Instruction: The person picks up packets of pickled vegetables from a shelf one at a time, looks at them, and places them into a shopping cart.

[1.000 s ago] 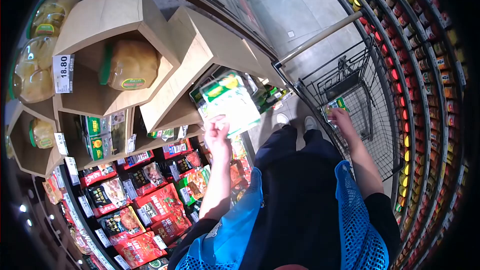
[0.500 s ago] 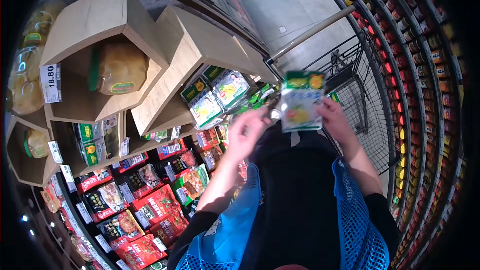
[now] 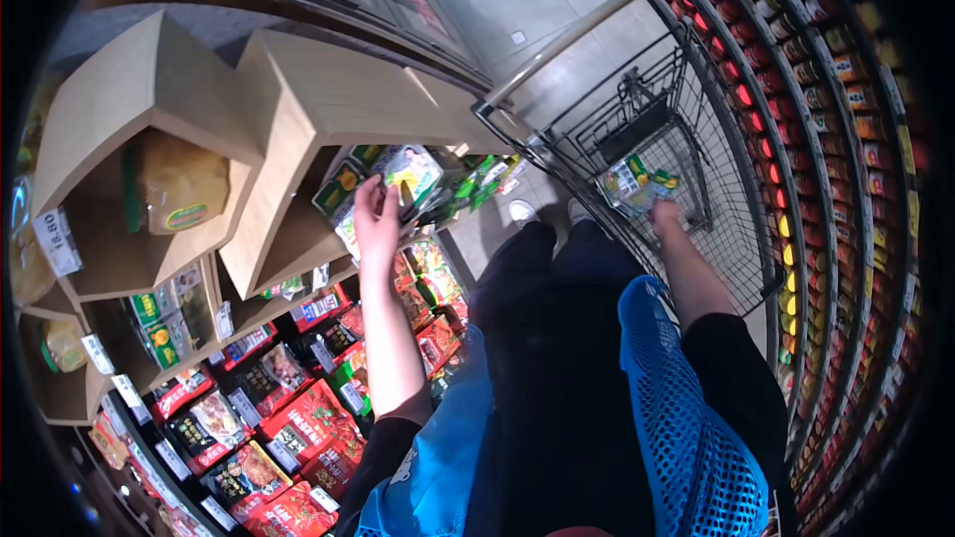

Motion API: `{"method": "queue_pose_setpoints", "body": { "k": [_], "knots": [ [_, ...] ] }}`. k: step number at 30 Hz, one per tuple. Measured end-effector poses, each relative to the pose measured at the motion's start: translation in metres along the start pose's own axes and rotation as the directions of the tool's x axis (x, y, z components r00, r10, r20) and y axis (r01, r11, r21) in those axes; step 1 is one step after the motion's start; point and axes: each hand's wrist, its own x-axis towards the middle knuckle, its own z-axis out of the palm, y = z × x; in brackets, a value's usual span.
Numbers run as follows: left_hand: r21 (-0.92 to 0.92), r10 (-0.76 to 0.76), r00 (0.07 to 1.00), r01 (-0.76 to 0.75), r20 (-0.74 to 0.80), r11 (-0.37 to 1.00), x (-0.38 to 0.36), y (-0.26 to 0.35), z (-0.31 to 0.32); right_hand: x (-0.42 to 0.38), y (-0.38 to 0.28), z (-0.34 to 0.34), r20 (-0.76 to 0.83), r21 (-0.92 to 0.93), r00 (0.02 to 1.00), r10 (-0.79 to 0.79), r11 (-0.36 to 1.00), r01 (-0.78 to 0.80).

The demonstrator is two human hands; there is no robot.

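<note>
My left hand [image 3: 376, 224] is at the mouth of a hexagonal wooden shelf box, fingers apart and against or just in front of the upright food packets. One green-and-white packet [image 3: 413, 171] with a yellow picture stands behind the fingers, and another packet [image 3: 338, 189] is beside it, partly covered. On the other side, my right hand [image 3: 665, 219] reaches over the shopping cart [image 3: 731, 189], fingers closed at the lower edge of a green-and-white packet [image 3: 627, 184]. More green packaging [image 3: 665, 179] shows beside that packet.
A jar of yellowish food [image 3: 184, 189] sits in the neighbouring hexagonal box [image 3: 109, 104], with a price tag [image 3: 58, 242] by it. Red and black food bags [image 3: 313, 423] fill the lower shelf. Racks of jars [image 3: 796, 149] rise beyond the cart. Green packets [image 3: 482, 179] hang past the boxes.
My right hand has carried the packet from in front of my body over to the cart. My left hand has moved left to the packets in the shelf box.
</note>
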Motion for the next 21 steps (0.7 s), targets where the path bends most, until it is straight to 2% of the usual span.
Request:
{"method": "queue_pose_setpoints", "body": {
  "k": [2, 3, 4, 5, 8, 11, 12, 15, 17, 19, 20, 21],
  "knots": [
    [-0.111, -0.016, 0.999, 0.012, -0.031, 0.994, -0.001, 0.005, 0.001, 0.010, 0.020, 0.018, 0.084, 0.155, 0.996, 0.028, 0.987, -0.040],
    [-0.162, -0.047, 0.997, 0.038, -0.055, 0.986, -0.004, 0.009, 0.000, 0.018, 0.029, 0.025, 0.148, 0.141, 0.989, -0.002, 0.990, -0.019],
    [-0.207, -0.141, 0.987, 0.122, -0.082, 0.971, -0.011, 0.025, 0.002, 0.025, 0.036, 0.032, 0.213, 0.128, 0.977, -0.033, 0.992, 0.005],
    [-0.244, -0.113, 0.989, 0.087, -0.095, 0.966, -0.006, 0.012, -0.002, 0.032, 0.040, 0.036, 0.279, 0.117, 0.958, -0.065, 0.993, 0.033],
    [-0.393, -0.078, 0.977, -0.006, -0.197, 0.919, -0.007, 0.013, 0.000, 0.009, 0.024, 0.038, 0.290, 0.054, 0.938, 0.190, 0.975, -0.214],
    [-0.304, 0.019, 0.980, -0.080, -0.200, 0.949, -0.010, 0.020, 0.000, 0.030, 0.059, 0.047, 0.320, -0.105, 0.944, 0.077, 0.993, -0.045],
    [-0.310, 0.052, 0.986, -0.099, -0.156, 0.945, -0.005, 0.013, -0.002, -0.044, 0.000, 0.031, 0.358, -0.277, 0.933, 0.042, 0.959, 0.063],
    [-0.390, -0.007, 0.997, -0.024, -0.077, 0.920, 0.001, 0.011, -0.008, 0.007, 0.049, 0.043, 0.520, -0.454, 0.831, -0.196, 0.761, 0.464],
    [-0.453, -0.002, 0.990, -0.061, -0.138, 0.889, -0.006, 0.022, -0.010, 0.002, 0.049, 0.046, 0.537, -0.410, 0.823, -0.187, 0.795, 0.448],
    [-0.440, 0.089, 0.967, -0.190, -0.239, 0.878, -0.018, 0.025, -0.017, -0.032, 0.022, 0.048, 0.516, -0.382, 0.822, -0.240, 0.795, 0.472],
    [-0.511, 0.125, 0.960, -0.242, -0.252, 0.825, -0.027, 0.030, -0.019, -0.052, 0.003, 0.045, 0.503, -0.369, 0.823, -0.265, 0.795, 0.481],
    [-0.612, 0.099, 0.961, -0.241, -0.256, 0.753, -0.042, 0.044, -0.018, -0.082, -0.021, 0.043, 0.518, -0.267, 0.808, -0.279, 0.845, 0.463]
  ]
}}
